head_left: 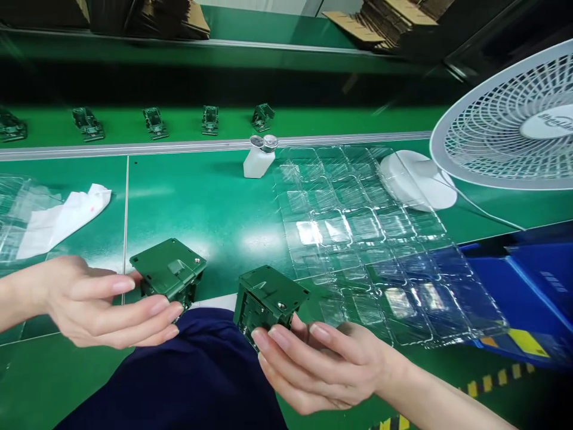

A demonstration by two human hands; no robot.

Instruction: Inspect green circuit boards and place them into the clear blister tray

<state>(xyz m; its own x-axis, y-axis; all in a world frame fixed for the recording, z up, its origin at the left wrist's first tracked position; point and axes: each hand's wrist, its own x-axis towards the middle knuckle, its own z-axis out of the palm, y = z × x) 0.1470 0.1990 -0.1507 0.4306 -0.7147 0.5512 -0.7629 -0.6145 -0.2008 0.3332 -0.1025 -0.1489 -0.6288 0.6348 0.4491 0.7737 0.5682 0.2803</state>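
Note:
My left hand point(120, 307) holds a dark green box-shaped plastic part point(170, 263), its fingers curled round the side and underneath. A second green box-shaped plastic part point(273, 286) of the same look is in my right hand point(317, 364), with the fingertips along its lower front edge. Both parts show a flat top with small holes and a screw-like metal spot near one corner. They are held apart, above my dark blue clothing point(201, 370). What lies inside each part is mostly hidden.
A clear compartment tray point(380, 233) overhangs the table at right, near a white fan point(514, 119) and blue bins point(537, 275). A white bottle point(258, 162) stands mid-table. Several small green assemblies point(154, 122) line the back strip. White cloth point(67, 218) lies left.

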